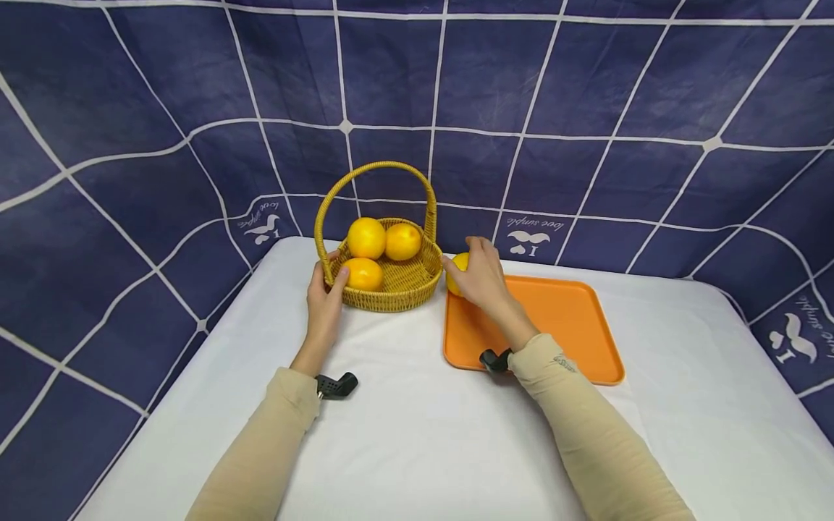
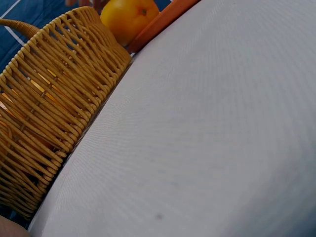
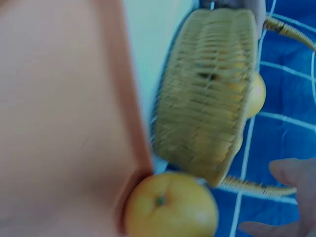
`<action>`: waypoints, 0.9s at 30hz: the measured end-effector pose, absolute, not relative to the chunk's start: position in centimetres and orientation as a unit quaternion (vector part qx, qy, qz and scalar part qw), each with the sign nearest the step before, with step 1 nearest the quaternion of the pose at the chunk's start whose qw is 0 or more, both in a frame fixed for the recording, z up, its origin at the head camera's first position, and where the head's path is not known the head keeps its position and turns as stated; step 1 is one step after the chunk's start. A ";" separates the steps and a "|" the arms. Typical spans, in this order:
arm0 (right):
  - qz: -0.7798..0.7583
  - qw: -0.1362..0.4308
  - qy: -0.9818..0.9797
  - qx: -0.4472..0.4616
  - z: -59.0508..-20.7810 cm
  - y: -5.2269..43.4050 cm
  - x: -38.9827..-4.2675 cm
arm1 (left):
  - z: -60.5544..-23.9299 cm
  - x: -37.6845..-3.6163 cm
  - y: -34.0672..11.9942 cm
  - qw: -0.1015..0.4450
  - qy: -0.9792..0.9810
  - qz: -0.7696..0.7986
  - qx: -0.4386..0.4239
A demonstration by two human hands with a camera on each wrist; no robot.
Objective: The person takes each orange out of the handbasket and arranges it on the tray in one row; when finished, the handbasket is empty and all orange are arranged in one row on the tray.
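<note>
A yellow wicker basket [image 1: 391, 300] with a tall handle stands near the back of the table, and three oranges [image 1: 367, 238] lie in it. My left hand [image 1: 323, 297] grips the basket's left side, thumb over the rim beside the front orange. Another orange [image 3: 170, 207] sits at the back left corner of the orange tray [image 1: 554, 318]. Over that orange is my right hand [image 1: 480, 275]; in the right wrist view its thumb and fingers are spread and apart from the fruit. The left wrist view shows the basket's woven wall [image 2: 64, 94] and barely any of the left hand.
A white cloth [image 1: 404, 434] covers the table. Behind it hangs a dark blue curtain [image 1: 482, 87] with white grid lines, close to the basket's handle and the tray's far edge. The tray's left edge stands just right of the basket.
</note>
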State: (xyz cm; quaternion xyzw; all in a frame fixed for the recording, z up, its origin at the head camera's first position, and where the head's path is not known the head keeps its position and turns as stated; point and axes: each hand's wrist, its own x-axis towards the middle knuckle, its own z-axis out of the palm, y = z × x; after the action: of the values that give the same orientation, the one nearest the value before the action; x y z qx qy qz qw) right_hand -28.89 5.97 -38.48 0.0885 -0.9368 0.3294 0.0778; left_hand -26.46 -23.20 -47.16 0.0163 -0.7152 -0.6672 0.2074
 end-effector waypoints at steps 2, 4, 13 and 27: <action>0.339 0.108 -0.929 0.102 -37.8 5.1 -28.7 | -47.0 -26.5 -23.2 0.210 -0.713 -0.669 0.016; 0.352 0.133 -0.919 0.119 -37.2 4.2 -28.6 | -47.0 -26.6 -23.1 0.211 -0.715 -0.666 0.018; 0.369 0.109 -0.904 0.185 -36.3 -0.4 -28.4 | -46.3 -26.2 -23.0 0.204 -0.712 -0.671 0.019; 0.362 0.032 -0.903 0.231 -38.7 -5.1 -29.0 | -44.2 -24.5 -22.2 0.184 -0.722 -0.667 0.036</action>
State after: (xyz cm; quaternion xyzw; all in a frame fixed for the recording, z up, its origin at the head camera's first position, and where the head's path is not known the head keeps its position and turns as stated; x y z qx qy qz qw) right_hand -28.96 -5.13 -38.66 0.2308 -0.9028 0.3615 0.0316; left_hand -24.46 -22.24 -44.19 0.0357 -0.7216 -0.6665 0.1836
